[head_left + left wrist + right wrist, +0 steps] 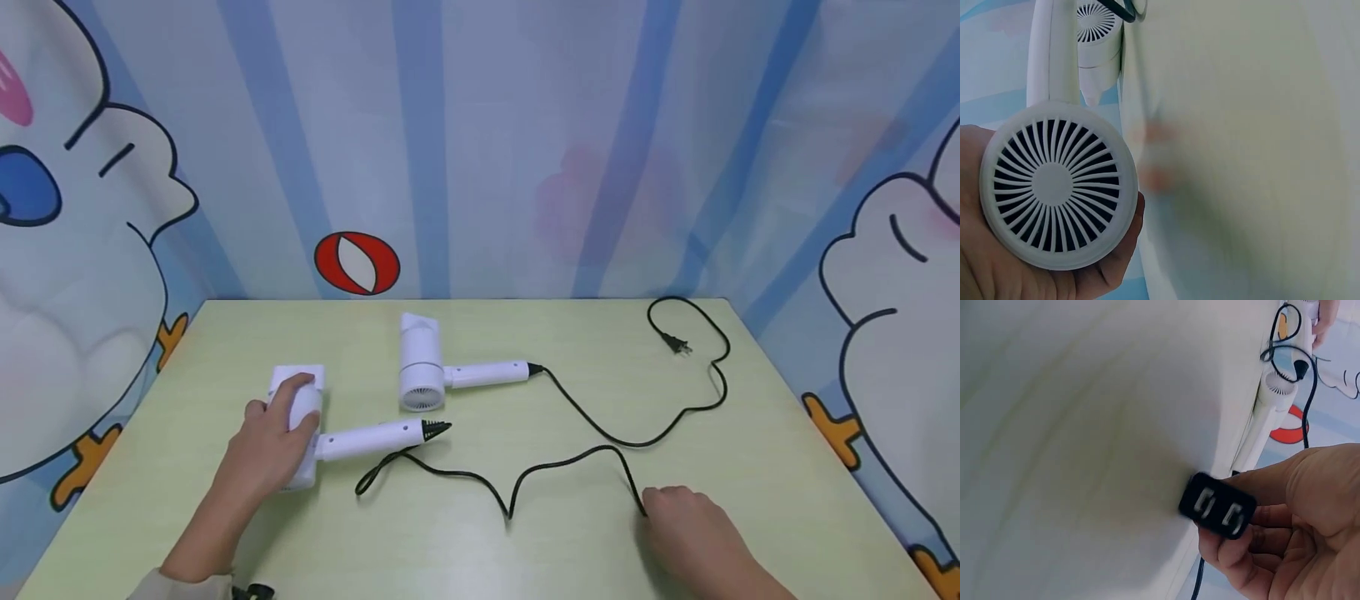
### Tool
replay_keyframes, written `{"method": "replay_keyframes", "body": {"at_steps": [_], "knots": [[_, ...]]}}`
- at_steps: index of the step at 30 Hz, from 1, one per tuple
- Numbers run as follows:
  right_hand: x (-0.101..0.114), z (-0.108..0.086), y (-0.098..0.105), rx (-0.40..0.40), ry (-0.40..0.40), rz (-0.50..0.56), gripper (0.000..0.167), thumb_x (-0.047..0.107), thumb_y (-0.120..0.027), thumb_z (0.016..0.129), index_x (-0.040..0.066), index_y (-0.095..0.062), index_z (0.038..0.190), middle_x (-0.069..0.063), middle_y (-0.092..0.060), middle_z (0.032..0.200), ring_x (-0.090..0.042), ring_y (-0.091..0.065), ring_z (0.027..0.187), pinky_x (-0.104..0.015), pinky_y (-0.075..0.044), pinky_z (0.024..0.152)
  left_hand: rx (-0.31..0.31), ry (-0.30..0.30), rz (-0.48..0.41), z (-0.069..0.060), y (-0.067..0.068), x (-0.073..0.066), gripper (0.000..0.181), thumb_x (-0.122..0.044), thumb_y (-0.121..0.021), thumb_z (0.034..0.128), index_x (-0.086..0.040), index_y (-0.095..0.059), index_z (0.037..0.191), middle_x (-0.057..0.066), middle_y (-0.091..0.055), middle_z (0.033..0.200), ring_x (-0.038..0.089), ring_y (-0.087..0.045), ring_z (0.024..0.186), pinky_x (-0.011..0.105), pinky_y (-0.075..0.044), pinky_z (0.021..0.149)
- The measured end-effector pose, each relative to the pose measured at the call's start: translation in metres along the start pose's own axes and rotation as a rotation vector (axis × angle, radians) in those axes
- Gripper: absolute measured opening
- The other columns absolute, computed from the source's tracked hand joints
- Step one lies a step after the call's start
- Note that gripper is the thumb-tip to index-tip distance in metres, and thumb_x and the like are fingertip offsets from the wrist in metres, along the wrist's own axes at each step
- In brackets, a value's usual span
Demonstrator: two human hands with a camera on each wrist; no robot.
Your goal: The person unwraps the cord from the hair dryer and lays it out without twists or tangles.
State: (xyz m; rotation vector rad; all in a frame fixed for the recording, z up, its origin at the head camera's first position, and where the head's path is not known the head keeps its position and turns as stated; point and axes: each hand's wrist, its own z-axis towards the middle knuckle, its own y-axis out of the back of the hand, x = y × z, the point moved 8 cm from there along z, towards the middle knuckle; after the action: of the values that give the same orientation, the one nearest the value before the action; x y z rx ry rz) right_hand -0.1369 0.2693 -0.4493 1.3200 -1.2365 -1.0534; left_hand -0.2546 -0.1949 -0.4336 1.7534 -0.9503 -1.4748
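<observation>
My left hand (262, 446) grips the barrel of a white hair dryer (371, 439) at the left of the table, its handle pointing right. In the left wrist view, the fingers curl round the barrel behind its round slotted grille (1052, 184). My right hand (693, 537), near the front right, pinches the black two-prong plug (1217, 505) between thumb and fingers, with the prongs facing the right wrist camera. The dryer's black cord (465, 475) runs in loose bends between the handle and the right hand. The plug is hidden in the head view.
A second white hair dryer (420, 358) lies farther back, its handle to the right. Its black cord (637, 444) curves across the table (570, 325) to a plug (676, 343) near the back right. A patterned cloth wall (495, 150) borders the table.
</observation>
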Motion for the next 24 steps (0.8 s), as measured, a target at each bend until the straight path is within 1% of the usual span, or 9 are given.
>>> {"method": "replay_keyframes", "body": {"at_steps": [4,10,12,15,16,19,24], "knots": [[-0.013,-0.001,-0.002,0.05,0.0,-0.016,0.02,-0.007,-0.067,0.086,0.009,-0.062,0.075,-0.002,-0.055,0.067,-0.016,-0.052,0.06,-0.037,-0.046,0.055,0.012,-0.008,0.006,0.003,0.001,0.005,0.063,-0.041,-0.042,0.1048,-0.024,-0.02,0.161,0.038,-0.036,0.13,0.041,-0.056,0.08,0.041,-0.045,0.057],[-0.035,0.0,-0.001,0.072,-0.016,-0.031,0.013,-0.007,-0.068,0.087,0.006,-0.067,0.083,-0.002,-0.056,0.069,-0.016,-0.055,0.064,-0.037,-0.05,0.059,0.022,0.009,0.037,0.013,0.006,0.013,0.063,-0.039,-0.041,0.1043,-0.021,-0.02,0.161,0.038,-0.038,0.125,0.042,-0.056,0.082,0.041,-0.046,0.057],[-0.043,0.003,-0.001,0.087,-0.033,-0.031,0.012,-0.006,-0.068,0.088,0.006,-0.068,0.086,-0.002,-0.058,0.07,-0.015,-0.055,0.064,-0.037,-0.051,0.06,0.025,0.008,0.051,0.016,0.007,0.016,0.063,-0.038,-0.041,0.1043,-0.02,-0.02,0.161,0.038,-0.038,0.123,0.043,-0.055,0.083,0.042,-0.047,0.057],[-0.056,0.005,-0.001,0.088,-0.05,-0.031,0.012,-0.005,-0.069,0.087,0.007,-0.071,0.088,-0.002,-0.059,0.071,-0.015,-0.056,0.065,-0.038,-0.052,0.062,0.02,-0.002,0.072,0.022,0.01,0.021,0.062,-0.035,-0.04,0.104,-0.017,-0.021,0.161,0.038,-0.039,0.121,0.043,-0.054,0.084,0.042,-0.046,0.057],[-0.06,0.006,0.0,0.084,-0.052,-0.029,0.013,-0.005,-0.069,0.088,0.008,-0.071,0.088,-0.001,-0.059,0.072,-0.015,-0.056,0.066,-0.038,-0.052,0.063,0.018,-0.006,0.077,0.024,0.011,0.022,0.062,-0.034,-0.04,0.1039,-0.017,-0.022,0.16,0.039,-0.04,0.12,0.042,-0.054,0.084,0.042,-0.046,0.057],[-0.072,0.007,0.002,0.039,-0.023,-0.027,0.017,-0.007,-0.069,0.086,0.01,-0.071,0.085,0.0,-0.059,0.072,-0.016,-0.058,0.068,-0.039,-0.052,0.064,0.009,-0.02,0.093,0.029,0.015,0.026,0.06,-0.031,-0.04,0.1034,-0.015,-0.024,0.159,0.039,-0.041,0.118,0.042,-0.053,0.082,0.042,-0.044,0.055],[-0.087,0.008,0.005,-0.058,0.049,-0.029,0.022,-0.008,-0.073,0.083,0.014,-0.073,0.083,0.001,-0.063,0.076,-0.02,-0.063,0.073,-0.039,-0.055,0.068,0.003,-0.027,0.111,0.038,0.022,0.032,0.059,-0.03,-0.038,0.1035,-0.013,-0.025,0.158,0.041,-0.042,0.117,0.042,-0.053,0.082,0.043,-0.043,0.055]]}}
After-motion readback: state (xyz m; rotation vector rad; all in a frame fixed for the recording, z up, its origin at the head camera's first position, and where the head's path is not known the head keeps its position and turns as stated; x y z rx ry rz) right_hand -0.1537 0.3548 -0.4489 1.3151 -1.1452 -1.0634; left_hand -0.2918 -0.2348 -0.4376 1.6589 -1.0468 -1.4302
